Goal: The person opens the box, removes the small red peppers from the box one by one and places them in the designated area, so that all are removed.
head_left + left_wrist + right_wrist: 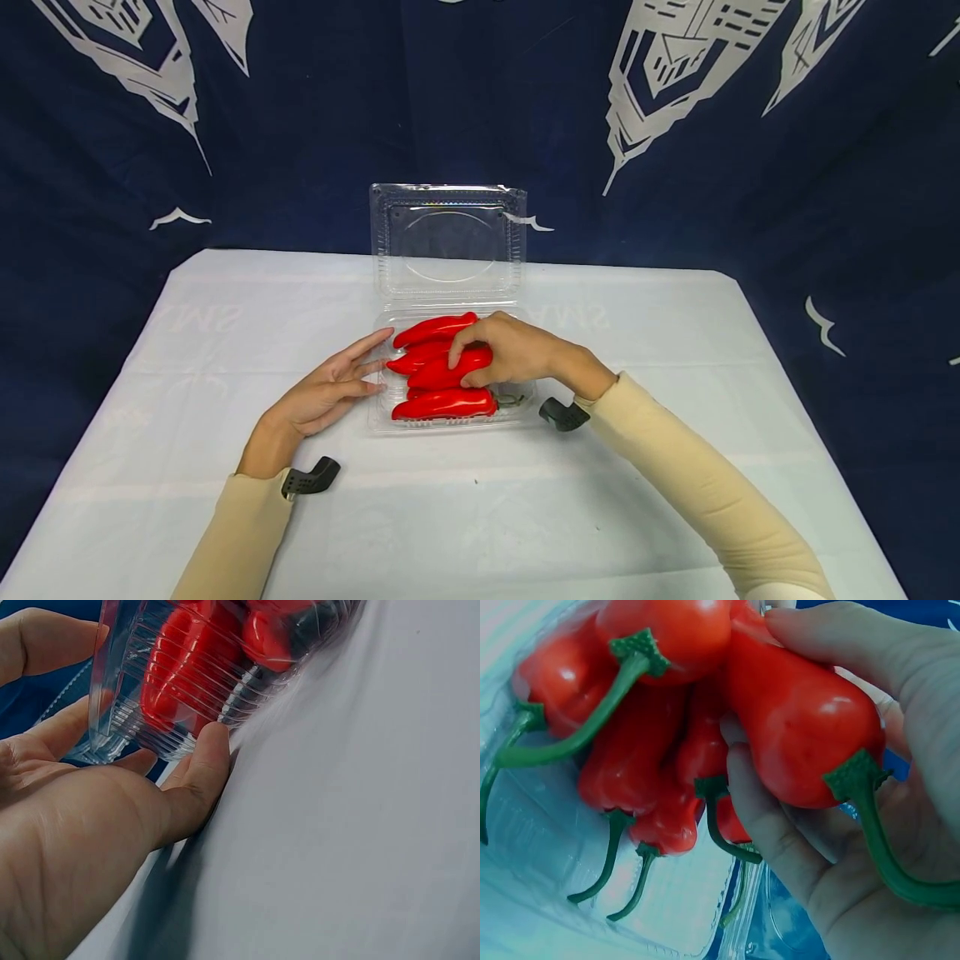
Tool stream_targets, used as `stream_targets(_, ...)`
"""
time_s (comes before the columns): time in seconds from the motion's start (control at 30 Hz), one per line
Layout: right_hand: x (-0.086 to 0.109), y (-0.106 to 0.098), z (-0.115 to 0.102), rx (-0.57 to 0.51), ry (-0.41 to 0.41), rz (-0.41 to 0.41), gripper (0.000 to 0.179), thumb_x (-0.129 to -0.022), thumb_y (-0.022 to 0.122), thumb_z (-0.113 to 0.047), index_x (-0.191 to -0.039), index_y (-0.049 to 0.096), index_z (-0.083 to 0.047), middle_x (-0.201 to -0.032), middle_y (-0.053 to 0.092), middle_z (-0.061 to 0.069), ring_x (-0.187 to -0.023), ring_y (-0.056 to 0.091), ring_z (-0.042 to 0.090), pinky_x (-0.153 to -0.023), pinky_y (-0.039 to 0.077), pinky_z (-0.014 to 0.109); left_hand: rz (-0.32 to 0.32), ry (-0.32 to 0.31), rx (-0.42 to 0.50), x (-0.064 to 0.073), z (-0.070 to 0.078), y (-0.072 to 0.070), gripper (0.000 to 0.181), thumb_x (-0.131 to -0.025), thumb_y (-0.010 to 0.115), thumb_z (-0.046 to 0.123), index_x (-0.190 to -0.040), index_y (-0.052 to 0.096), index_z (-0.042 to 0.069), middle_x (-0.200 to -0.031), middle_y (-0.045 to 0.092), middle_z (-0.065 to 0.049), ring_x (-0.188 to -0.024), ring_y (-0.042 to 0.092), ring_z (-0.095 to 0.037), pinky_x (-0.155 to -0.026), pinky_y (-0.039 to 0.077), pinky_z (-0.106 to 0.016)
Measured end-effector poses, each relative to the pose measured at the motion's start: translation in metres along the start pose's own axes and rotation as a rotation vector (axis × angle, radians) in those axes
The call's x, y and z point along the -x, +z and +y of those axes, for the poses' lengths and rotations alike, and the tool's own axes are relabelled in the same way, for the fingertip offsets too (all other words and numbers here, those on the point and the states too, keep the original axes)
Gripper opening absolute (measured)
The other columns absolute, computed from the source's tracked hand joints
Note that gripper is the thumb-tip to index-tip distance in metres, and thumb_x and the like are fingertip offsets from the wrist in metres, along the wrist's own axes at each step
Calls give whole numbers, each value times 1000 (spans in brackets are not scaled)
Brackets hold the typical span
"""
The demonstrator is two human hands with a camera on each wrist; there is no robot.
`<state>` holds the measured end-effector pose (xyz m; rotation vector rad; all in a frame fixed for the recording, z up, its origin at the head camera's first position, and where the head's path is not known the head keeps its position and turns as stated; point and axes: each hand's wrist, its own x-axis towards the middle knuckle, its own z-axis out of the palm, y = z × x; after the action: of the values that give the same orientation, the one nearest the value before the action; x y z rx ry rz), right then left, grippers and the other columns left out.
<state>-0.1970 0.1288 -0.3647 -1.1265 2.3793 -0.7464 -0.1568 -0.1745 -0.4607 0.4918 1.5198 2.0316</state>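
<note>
A glossy red chili pepper (802,720) with a curved green stem is gripped between the thumb and fingers of my right hand (517,346), over the clear plastic box. Several more red peppers (446,405) lie side by side in the box base (378,425), their stems toward the right. My left hand (326,392) is at the box's left side with its fingers spread and fairly straight. In the left wrist view its fingertips (214,742) meet the ribbed wall. The right hand hides part of the peppers in the head view.
The hinged clear lid (450,292) stands raised behind the base. Underneath is a table with a white cloth (480,517). A dark blue curtain (480,100) with white prints hangs at the table's far side. Each wrist wears a small black camera (311,477).
</note>
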Motion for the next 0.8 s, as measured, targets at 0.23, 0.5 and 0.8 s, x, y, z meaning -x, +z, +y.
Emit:
stream_targets(0.23,7,-5,2,-33,-10,35,20,-83,80,-17,-102,73,-18,-98,69,-6,-91,59,14,-80,53,30,-2,0,4,0,0,1,81,-94,53,-8,-161,11,8,-169,-4,-5,-152,5,-45,-106,46,-27)
stream_targets(0.5,14,-10,6,-75,-14,83,21,-84,78,-13,-103,72,-17,-100,68,-4,-91,58,15,-79,53,31,3,6,-3,1,-1,0,80,-94,52,-9,-161,11,7,-169,-4,-7,-151,7,-45,-105,47,-26)
stream_targets(0.8,26,-15,12,-130,-22,140,23,-84,77,-9,-105,71,-15,-105,69,-2,-94,60,19,-83,54,35,8,-3,-5,0,0,1,81,-94,54,-7,-161,11,8,-169,-3,-6,-151,9,-43,-105,47,-26)
